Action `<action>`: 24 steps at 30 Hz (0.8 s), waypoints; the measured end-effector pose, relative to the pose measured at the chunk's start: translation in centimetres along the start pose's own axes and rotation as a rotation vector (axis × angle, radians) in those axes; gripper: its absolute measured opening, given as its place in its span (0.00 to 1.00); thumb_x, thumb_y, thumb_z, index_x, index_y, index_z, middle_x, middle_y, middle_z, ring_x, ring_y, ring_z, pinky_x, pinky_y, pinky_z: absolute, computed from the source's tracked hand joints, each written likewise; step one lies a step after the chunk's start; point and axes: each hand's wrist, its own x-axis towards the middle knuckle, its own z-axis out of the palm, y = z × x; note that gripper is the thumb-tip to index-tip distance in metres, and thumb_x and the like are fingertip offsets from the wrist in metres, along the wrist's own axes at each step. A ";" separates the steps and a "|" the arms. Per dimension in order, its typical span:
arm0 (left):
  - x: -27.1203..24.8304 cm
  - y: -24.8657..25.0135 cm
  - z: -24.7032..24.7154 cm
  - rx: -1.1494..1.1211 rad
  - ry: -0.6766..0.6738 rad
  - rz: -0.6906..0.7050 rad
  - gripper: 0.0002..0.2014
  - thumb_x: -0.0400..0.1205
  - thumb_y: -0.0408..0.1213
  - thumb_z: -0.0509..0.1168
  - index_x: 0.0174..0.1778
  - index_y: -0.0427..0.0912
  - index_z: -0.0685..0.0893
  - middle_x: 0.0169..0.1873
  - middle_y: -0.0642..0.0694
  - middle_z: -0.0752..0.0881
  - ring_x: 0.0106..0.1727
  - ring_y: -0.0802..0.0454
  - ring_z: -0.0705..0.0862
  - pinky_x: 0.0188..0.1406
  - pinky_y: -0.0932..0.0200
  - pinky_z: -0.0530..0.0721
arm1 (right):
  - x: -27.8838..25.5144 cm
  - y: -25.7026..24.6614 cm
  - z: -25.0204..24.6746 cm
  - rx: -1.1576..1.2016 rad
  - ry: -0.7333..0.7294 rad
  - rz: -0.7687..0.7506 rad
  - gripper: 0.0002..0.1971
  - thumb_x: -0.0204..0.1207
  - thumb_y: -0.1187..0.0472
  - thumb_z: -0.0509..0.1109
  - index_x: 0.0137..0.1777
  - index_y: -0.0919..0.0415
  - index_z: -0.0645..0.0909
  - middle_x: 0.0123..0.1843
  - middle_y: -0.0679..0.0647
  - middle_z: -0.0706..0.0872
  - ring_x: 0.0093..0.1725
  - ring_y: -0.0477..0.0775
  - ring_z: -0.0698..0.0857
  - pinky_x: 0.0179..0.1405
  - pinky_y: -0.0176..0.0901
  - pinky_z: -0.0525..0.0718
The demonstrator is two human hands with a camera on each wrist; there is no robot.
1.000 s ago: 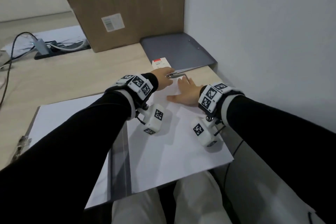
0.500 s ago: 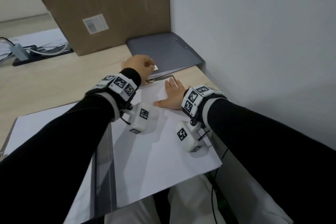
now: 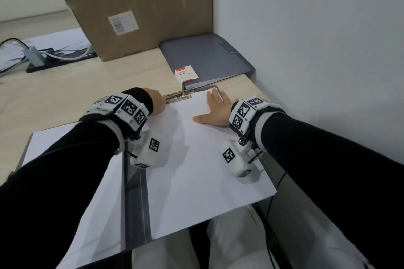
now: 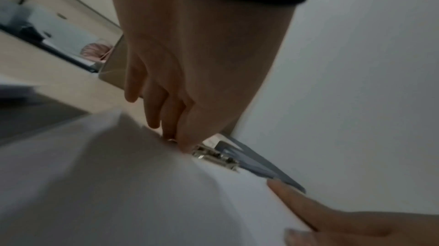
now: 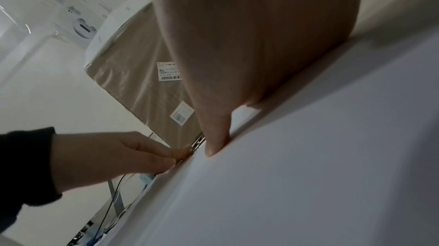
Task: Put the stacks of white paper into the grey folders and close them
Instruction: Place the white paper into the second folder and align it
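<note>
- The right hand (image 3: 216,109) lies palm down on the stack of white paper (image 3: 203,159), fingers straight and spread, thumb out to the side, pressing the sheets flat near their far edge.
- In the right wrist view the thumb tip (image 5: 217,148) bears on the paper's edge, just beside the metal clip.
- The left hand (image 3: 156,102) reaches forward from a black sleeve (image 3: 72,159), and its fingertips (image 4: 184,145) are on the near end of the metal clip (image 3: 178,97) at the far left corner of the stack.
- The left fingers are extended and close together; whether they pinch the clip's lever or only press on it cannot be told.
- The stack lies on the right half of an open grey folder (image 3: 135,199), whose spine runs between the two forearms; more white paper (image 3: 41,146) covers the left half, mostly under the left arm.
- A closed grey folder (image 3: 207,61) lies further back on the wooden desk (image 3: 76,94) against the wall, with a small white and red card (image 3: 186,74) at its near corner.
- A large cardboard box (image 3: 140,6) stands behind it.
</note>
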 end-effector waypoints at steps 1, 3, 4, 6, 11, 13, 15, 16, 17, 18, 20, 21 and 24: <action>0.1 0.0 0.3 -0.001 -0.037 -0.010 0.25 0.89 0.41 0.40 0.76 0.31 0.67 0.73 0.34 0.74 0.74 0.38 0.73 0.73 0.52 0.68 | 0.0 0.0 0.0 0.005 0.000 -0.001 0.49 0.77 0.33 0.54 0.84 0.61 0.36 0.86 0.55 0.34 0.85 0.57 0.36 0.82 0.58 0.44; 0.0 0.1 0.5 -0.067 -0.040 -0.018 0.26 0.89 0.43 0.40 0.74 0.29 0.70 0.72 0.32 0.74 0.74 0.37 0.72 0.73 0.53 0.67 | -0.1 0.1 0.0 0.018 0.006 -0.001 0.49 0.77 0.33 0.55 0.84 0.62 0.37 0.86 0.54 0.35 0.85 0.57 0.36 0.82 0.59 0.44; 0.0 0.1 0.5 -0.100 -0.042 -0.006 0.26 0.89 0.44 0.40 0.74 0.30 0.69 0.72 0.32 0.74 0.74 0.37 0.72 0.73 0.53 0.67 | -0.1 0.1 0.0 0.022 0.008 -0.002 0.48 0.77 0.33 0.56 0.84 0.61 0.37 0.86 0.54 0.35 0.86 0.57 0.36 0.82 0.59 0.44; -0.2 0.0 1.1 -0.167 -0.047 -0.018 0.25 0.89 0.43 0.40 0.78 0.33 0.63 0.75 0.33 0.71 0.76 0.38 0.70 0.74 0.52 0.66 | -0.1 0.0 -0.1 0.025 0.002 -0.001 0.49 0.77 0.33 0.56 0.84 0.61 0.37 0.86 0.54 0.35 0.86 0.58 0.36 0.82 0.59 0.44; -0.2 -1.1 2.0 -0.278 -0.056 -0.002 0.25 0.88 0.47 0.42 0.80 0.40 0.61 0.77 0.33 0.70 0.76 0.37 0.70 0.75 0.51 0.65 | -0.3 -0.2 -0.2 0.030 -0.012 0.016 0.49 0.77 0.33 0.56 0.84 0.62 0.37 0.86 0.55 0.34 0.85 0.59 0.35 0.82 0.57 0.43; -0.7 -1.0 1.9 -0.289 -0.021 -0.013 0.24 0.88 0.44 0.44 0.80 0.38 0.61 0.78 0.34 0.68 0.76 0.37 0.71 0.75 0.49 0.66 | -0.4 -0.4 -0.1 0.036 0.001 0.023 0.49 0.77 0.33 0.57 0.84 0.62 0.38 0.86 0.56 0.36 0.85 0.59 0.37 0.82 0.57 0.45; -1.2 -0.6 2.1 -0.277 0.010 -0.004 0.23 0.88 0.35 0.47 0.80 0.35 0.59 0.81 0.34 0.59 0.76 0.36 0.70 0.75 0.46 0.68 | -0.6 -0.4 -0.1 0.042 0.024 0.025 0.48 0.77 0.34 0.58 0.84 0.63 0.41 0.86 0.57 0.39 0.86 0.60 0.38 0.82 0.56 0.47; -1.4 -0.5 2.1 -0.256 0.020 0.020 0.24 0.88 0.33 0.47 0.81 0.34 0.58 0.82 0.35 0.56 0.77 0.36 0.70 0.76 0.46 0.68 | -0.6 -0.5 -0.2 0.044 0.023 0.027 0.48 0.76 0.34 0.58 0.84 0.62 0.41 0.86 0.56 0.38 0.86 0.59 0.38 0.82 0.56 0.47; -1.6 -0.6 1.9 -0.293 0.034 0.004 0.24 0.88 0.34 0.47 0.82 0.36 0.56 0.83 0.37 0.55 0.78 0.37 0.68 0.78 0.46 0.66 | -0.6 -0.4 -0.2 0.043 0.014 0.030 0.48 0.76 0.34 0.57 0.84 0.62 0.39 0.86 0.55 0.37 0.86 0.59 0.37 0.82 0.57 0.46; -1.4 -0.7 1.8 -0.337 0.040 -0.008 0.25 0.89 0.37 0.46 0.83 0.38 0.54 0.84 0.39 0.52 0.81 0.39 0.64 0.80 0.47 0.63 | -0.5 -0.4 -0.2 0.042 0.005 0.031 0.48 0.76 0.33 0.57 0.84 0.61 0.38 0.86 0.55 0.36 0.86 0.59 0.37 0.82 0.57 0.45; -1.6 -1.1 1.2 -0.397 0.021 -0.011 0.25 0.90 0.37 0.42 0.83 0.37 0.51 0.85 0.42 0.48 0.83 0.43 0.58 0.81 0.51 0.58 | -0.5 -0.4 -0.3 0.040 0.001 0.029 0.48 0.77 0.33 0.57 0.84 0.61 0.37 0.86 0.55 0.35 0.86 0.58 0.36 0.82 0.57 0.45; -1.6 -1.1 0.9 -0.386 0.032 -0.001 0.24 0.90 0.36 0.42 0.83 0.36 0.52 0.84 0.41 0.50 0.83 0.44 0.58 0.81 0.52 0.57 | -0.5 -0.4 -0.3 0.041 0.003 0.030 0.48 0.77 0.34 0.57 0.84 0.61 0.37 0.86 0.55 0.35 0.86 0.58 0.36 0.82 0.57 0.45; -1.4 -1.3 0.2 -0.339 0.033 0.022 0.23 0.90 0.37 0.42 0.82 0.36 0.58 0.81 0.38 0.62 0.81 0.42 0.63 0.78 0.54 0.59 | -0.4 -0.5 -0.1 0.038 -0.002 0.033 0.48 0.77 0.34 0.56 0.84 0.61 0.37 0.86 0.55 0.35 0.86 0.58 0.36 0.82 0.58 0.44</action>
